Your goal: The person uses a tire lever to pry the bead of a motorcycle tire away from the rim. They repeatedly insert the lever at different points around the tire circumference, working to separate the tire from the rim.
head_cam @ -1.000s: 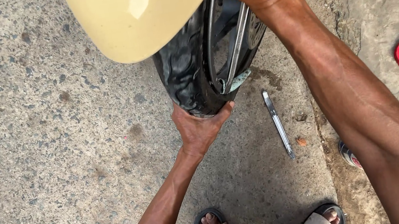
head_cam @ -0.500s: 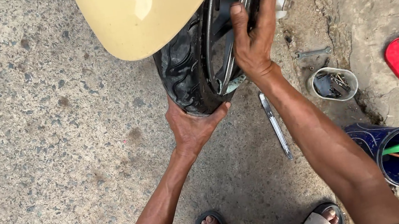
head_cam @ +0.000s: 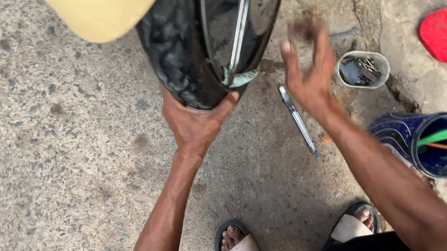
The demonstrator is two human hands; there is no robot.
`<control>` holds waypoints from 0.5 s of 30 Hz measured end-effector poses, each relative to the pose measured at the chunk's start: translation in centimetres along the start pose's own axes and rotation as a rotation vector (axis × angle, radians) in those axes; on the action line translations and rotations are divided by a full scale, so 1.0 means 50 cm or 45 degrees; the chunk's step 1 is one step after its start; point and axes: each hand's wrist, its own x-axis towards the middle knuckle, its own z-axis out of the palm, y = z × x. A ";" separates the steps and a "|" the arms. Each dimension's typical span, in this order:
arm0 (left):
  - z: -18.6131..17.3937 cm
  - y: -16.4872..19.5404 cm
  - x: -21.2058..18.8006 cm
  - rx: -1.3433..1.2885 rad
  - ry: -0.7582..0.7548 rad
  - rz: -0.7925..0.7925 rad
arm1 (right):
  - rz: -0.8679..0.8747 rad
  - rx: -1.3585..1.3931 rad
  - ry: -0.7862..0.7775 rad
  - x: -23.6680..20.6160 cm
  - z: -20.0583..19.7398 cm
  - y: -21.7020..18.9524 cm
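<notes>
Fingers of the left hand [head_cam: 195, 125] grasp the tyre [head_cam: 174, 50] at its underside. Right hand [head_cam: 307, 71] hovers released beside the tyre, above a metal lever [head_cam: 298, 121].

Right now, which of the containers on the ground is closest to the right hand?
The small grey tub holding metal bits, just beside the right hand. The blue bucket and the red lid lie farther away.
</notes>
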 end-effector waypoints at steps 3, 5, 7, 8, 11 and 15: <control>-0.006 -0.002 0.007 -0.076 0.019 0.031 | 0.862 -0.595 -1.075 -0.155 -0.061 0.060; -0.011 -0.014 0.001 -0.146 0.030 -0.010 | 0.607 -0.663 -1.080 -0.248 -0.079 0.091; -0.012 -0.037 -0.010 -0.205 0.056 -0.086 | 0.550 -0.602 -1.005 -0.302 -0.069 0.130; -0.012 -0.051 -0.020 -0.227 0.073 -0.067 | 0.525 -0.571 -0.967 -0.325 -0.061 0.147; 0.003 -0.101 -0.050 -0.092 0.089 -0.023 | 0.409 -0.827 -1.190 -0.373 -0.025 0.201; 0.020 -0.161 -0.077 0.227 0.037 0.056 | 0.305 -0.579 -1.238 -0.361 -0.099 0.228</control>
